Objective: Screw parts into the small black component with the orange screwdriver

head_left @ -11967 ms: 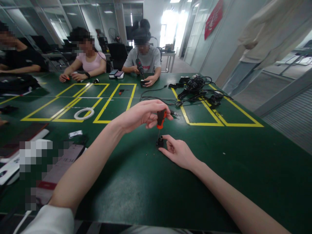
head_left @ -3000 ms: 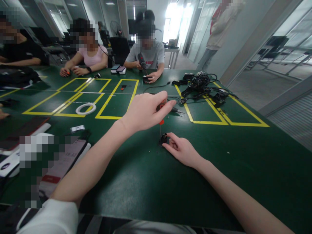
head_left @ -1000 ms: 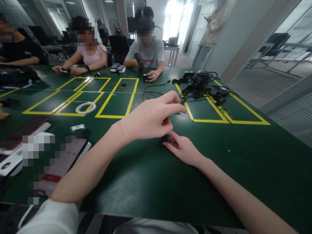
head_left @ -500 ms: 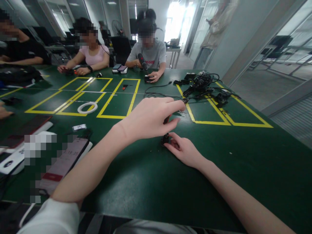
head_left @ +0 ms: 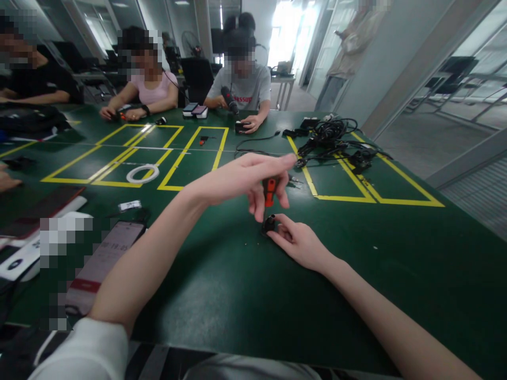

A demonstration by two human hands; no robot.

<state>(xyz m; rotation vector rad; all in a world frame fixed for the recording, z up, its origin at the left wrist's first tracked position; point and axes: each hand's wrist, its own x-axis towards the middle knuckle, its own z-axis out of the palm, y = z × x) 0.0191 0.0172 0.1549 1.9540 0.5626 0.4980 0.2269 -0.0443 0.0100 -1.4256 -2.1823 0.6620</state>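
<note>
My left hand (head_left: 241,179) is curled around the orange-and-black handle of a screwdriver (head_left: 270,192), which stands upright with its shaft pointing down. Under it, a small black part (head_left: 269,225) with a short round stub rests on the green table (head_left: 222,295). My right hand (head_left: 303,244) pinches this part from the right between thumb and fingers. The screwdriver's tip is hard to make out against the dark part, so whether it touches a screw cannot be seen.
A tangle of black cables (head_left: 327,134) lies at the back right. A white ring (head_left: 142,173) sits on the yellow tape markings. Phones (head_left: 105,258) lie at the left. Across the table, a person (head_left: 245,84) holds a power screwdriver (head_left: 228,99).
My left hand has turned about the screwdriver, its fingers now lower and the handle more exposed. My right hand and the black part stay in place.
</note>
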